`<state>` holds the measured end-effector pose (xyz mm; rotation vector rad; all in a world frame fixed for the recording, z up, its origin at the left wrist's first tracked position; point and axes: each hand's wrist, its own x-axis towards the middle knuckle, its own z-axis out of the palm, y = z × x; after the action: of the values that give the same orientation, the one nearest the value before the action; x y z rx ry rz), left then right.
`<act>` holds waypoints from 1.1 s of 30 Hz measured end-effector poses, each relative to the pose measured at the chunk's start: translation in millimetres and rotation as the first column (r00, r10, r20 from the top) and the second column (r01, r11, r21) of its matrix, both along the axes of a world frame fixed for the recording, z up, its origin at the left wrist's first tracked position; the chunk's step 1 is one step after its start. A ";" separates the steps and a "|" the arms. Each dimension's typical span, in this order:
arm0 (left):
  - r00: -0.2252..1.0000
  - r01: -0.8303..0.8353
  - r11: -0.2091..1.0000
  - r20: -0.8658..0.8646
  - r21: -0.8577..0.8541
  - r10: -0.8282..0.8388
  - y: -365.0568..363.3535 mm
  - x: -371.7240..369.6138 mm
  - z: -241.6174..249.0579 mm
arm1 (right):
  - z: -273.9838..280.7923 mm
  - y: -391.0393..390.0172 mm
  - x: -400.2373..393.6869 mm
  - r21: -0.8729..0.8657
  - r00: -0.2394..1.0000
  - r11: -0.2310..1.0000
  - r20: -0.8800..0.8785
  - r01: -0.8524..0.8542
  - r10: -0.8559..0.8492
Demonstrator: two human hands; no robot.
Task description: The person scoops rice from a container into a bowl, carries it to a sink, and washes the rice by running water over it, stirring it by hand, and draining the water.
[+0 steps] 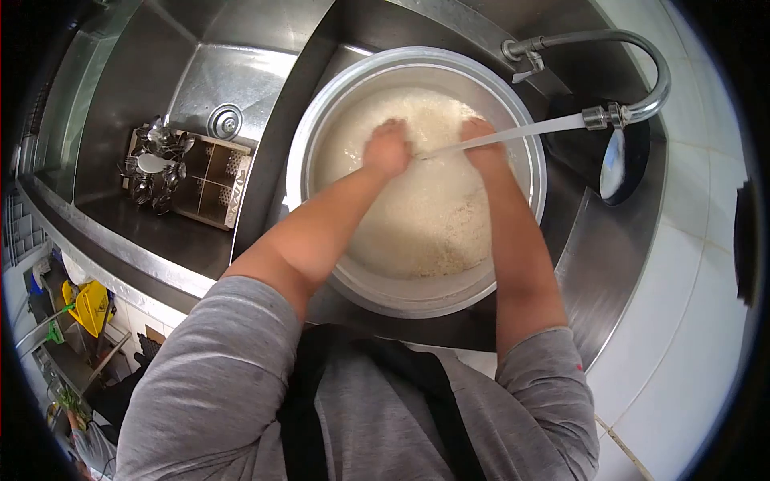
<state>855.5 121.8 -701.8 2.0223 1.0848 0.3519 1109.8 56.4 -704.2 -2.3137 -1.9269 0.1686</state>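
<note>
A large round metal pot (417, 303) stands in the right sink basin. It holds cloudy whitish water (401, 216) with pale grains (449, 256) that look like rice. My left hand (388, 149) dips into the water at the upper left, its fingertips hidden. My right hand (481, 143) is in the water at the upper right, its fingers partly under the surface. A stream of water (521, 131) runs from the tap (605, 117) across my right hand and lands between both hands.
In the left basin (265, 72) a divided rack (212, 180) holds spoons and forks (156, 164), near a drain (225, 121). A dark pan (634, 160) leans right of the pot. At the lower left are a yellow object (90, 309) and part of another person (92, 449).
</note>
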 end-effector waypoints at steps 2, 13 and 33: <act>0.975 -0.107 0.994 -0.199 -0.034 0.098 -5.0 -23.6 -3.6 | 1.4 -26.0 25.7 0.042 0.998 0.999 0.061 -0.029 0.026; 0.641 -0.647 0.329 -0.257 -0.688 0.723 -120.1 -31.1 1.0 | -31.3 -131.5 -42.1 -0.485 -0.256 0.497 -0.850 0.719 -0.459; 0.604 -0.212 0.317 0.131 -0.925 0.786 -21.1 80.1 42.9 | 52.5 11.7 -121.6 -0.704 -0.726 0.411 -0.675 0.579 -0.134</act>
<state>935.6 100.7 -658.9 0.4946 1.1630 0.5819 988.3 68.0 -651.6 -1.2316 0.5068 1.0931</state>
